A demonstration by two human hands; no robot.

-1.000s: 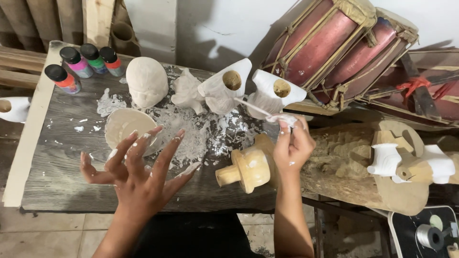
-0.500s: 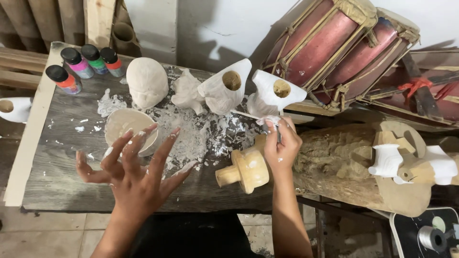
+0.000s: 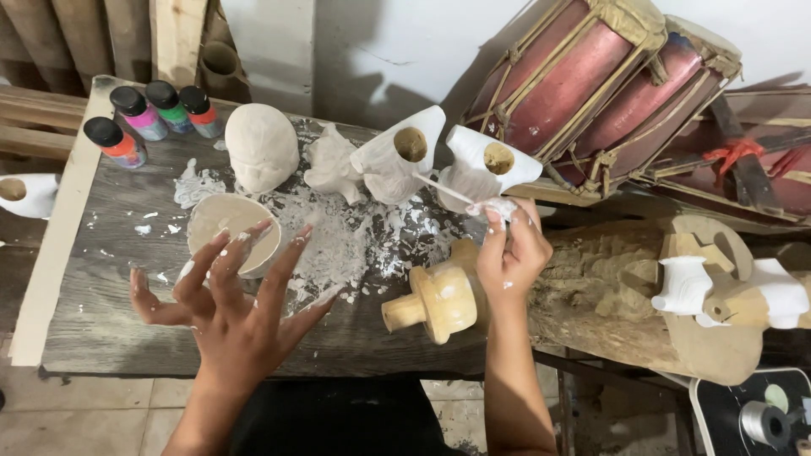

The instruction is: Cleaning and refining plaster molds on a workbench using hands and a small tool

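Observation:
My left hand hovers with fingers spread wide, white paint on the fingertips, just over a shallow bowl of white paint on the grey wooden table. My right hand is closed around a thin paintbrush with a wad of white at the grip; its tip points toward two white-painted hollow carvings. An unpainted yellow wooden carving lies by my right wrist. A white head-shaped carving and a small white figure stand behind the bowl.
Several small paint bottles stand at the table's back left. Two red drums lean at the back right. A rough carved log with partly white wooden figures lies to the right. White paint splatter covers the table's middle.
My right hand has drifted slightly left and up with the brush, closer to the white carvings. My left hand stays spread over the bowl, barely shifting.

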